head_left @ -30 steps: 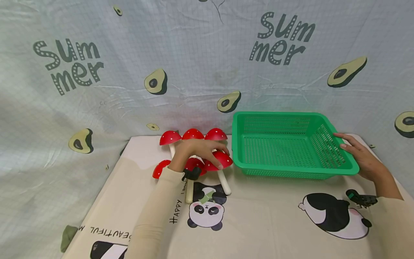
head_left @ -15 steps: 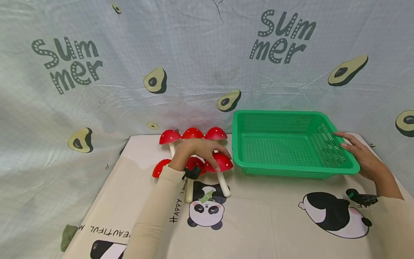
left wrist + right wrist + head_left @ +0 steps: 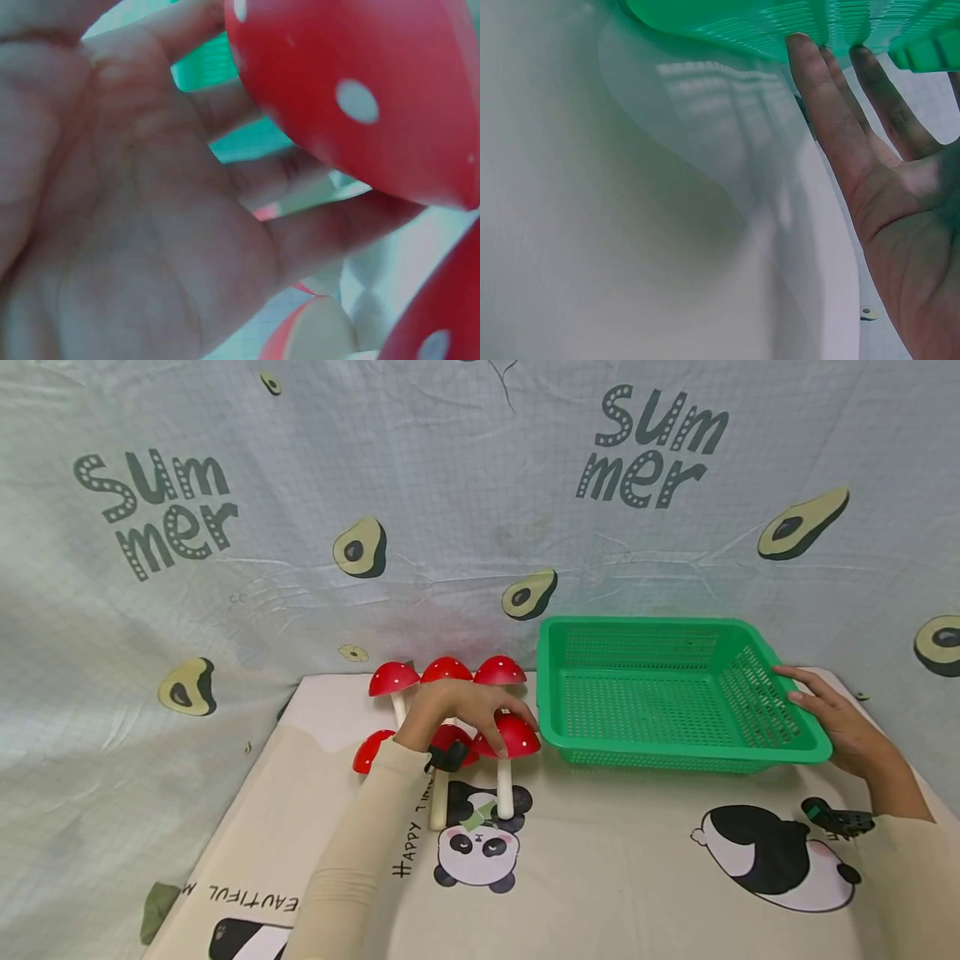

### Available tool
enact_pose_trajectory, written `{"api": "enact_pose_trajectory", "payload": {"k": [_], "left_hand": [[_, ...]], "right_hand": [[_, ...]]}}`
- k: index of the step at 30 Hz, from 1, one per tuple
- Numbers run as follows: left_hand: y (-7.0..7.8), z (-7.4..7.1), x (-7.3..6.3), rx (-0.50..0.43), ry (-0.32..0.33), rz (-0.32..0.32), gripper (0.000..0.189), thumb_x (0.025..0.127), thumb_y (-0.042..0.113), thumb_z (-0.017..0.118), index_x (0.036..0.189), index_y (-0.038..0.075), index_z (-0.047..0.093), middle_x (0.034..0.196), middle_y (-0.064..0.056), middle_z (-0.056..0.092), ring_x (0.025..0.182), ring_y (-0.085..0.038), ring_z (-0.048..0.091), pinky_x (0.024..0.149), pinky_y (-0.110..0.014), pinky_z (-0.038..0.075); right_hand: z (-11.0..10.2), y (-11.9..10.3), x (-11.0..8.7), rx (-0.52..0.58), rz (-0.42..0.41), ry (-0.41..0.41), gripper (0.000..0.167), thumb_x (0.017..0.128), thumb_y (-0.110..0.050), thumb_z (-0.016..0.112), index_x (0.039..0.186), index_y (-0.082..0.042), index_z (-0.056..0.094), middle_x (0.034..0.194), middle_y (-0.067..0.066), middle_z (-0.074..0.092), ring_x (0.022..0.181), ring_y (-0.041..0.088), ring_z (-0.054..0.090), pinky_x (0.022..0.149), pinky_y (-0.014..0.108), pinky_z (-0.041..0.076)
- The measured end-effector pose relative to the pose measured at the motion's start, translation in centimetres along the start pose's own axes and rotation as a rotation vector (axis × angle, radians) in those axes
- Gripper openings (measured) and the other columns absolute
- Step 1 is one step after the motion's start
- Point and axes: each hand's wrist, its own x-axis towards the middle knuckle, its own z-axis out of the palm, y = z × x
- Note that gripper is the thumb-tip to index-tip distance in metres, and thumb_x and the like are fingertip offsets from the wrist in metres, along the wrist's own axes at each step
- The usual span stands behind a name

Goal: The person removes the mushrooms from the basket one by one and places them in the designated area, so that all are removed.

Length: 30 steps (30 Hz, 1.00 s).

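Observation:
With its fingers and thumb, my left hand point(image 3: 480, 706) grips the round red cap, dotted white, of a toy mushroom point(image 3: 517, 737). The mushroom's white stem points toward me. In the left wrist view the cap point(image 3: 352, 97) fills the upper right, the fingers reaching along it. More such mushrooms lie around this hand: three caps in a back row, one of them a mushroom point(image 3: 500, 670), plus a mushroom point(image 3: 450, 739) partly under the wrist. On the far side my right hand point(image 3: 843, 722) touches the green basket point(image 3: 675, 756) at its right side, fingers straight in the right wrist view.
The basket stands on a pale cloth printed with pandas point(image 3: 480, 856), close to a hanging curtain point(image 3: 450, 485) with avocado prints. At the far left of the group a red cap point(image 3: 371, 750) peeks out from behind the left sleeve point(image 3: 345, 860).
The stem of the gripped mushroom has swung left, from slanting right to pointing almost straight toward me. The right hand and the basket stay in place.

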Motion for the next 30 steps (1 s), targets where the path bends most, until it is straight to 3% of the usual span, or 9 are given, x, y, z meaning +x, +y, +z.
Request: {"api": "enact_pose_trajectory", "payload": {"k": [8,14,22,30], "left_hand": [[-0.3,0.7,0.3,-0.031,-0.028,-0.003,0.071,0.074,0.012,0.090,0.136,0.029,0.063,0.132,0.002,0.055,0.128,-0.023,0.045,0.084,-0.030,0.059],[-0.3,1.2,0.8,0.050,-0.017,-0.055,0.068,0.077,0.021,0.090,0.136,0.036,0.059,0.131,0.004,0.054,0.126,-0.022,0.046,0.082,-0.028,0.058],[-0.4,1.1,0.9,0.113,0.025,-0.031,0.068,0.080,0.024,0.088,0.139,0.035,0.057,0.132,0.005,0.055,0.127,-0.020,0.047,0.086,-0.028,0.056],[-0.4,1.1,1.1,0.094,-0.023,-0.041,0.069,0.078,0.020,0.089,0.137,0.036,0.057,0.133,0.004,0.054,0.127,-0.021,0.046,0.083,-0.027,0.057]], "right_hand": [[0.1,0.0,0.0,0.002,0.008,0.005,0.046,0.112,-0.010,0.028,0.152,-0.031,0.037,0.117,-0.004,0.062,0.084,0.015,0.072,0.065,0.032,0.061],[0.1,0.0,-0.1,-0.002,0.004,-0.002,0.046,0.112,-0.010,0.028,0.152,-0.031,0.036,0.118,-0.005,0.062,0.085,0.014,0.072,0.065,0.031,0.061],[0.0,0.0,-0.2,-0.024,0.009,0.009,0.046,0.112,-0.010,0.028,0.152,-0.032,0.036,0.119,-0.006,0.060,0.085,0.015,0.072,0.065,0.031,0.061],[-0.1,-0.1,-0.1,-0.039,0.005,-0.012,0.047,0.112,-0.009,0.026,0.153,-0.031,0.034,0.123,-0.006,0.057,0.086,0.014,0.071,0.067,0.031,0.061]]}}
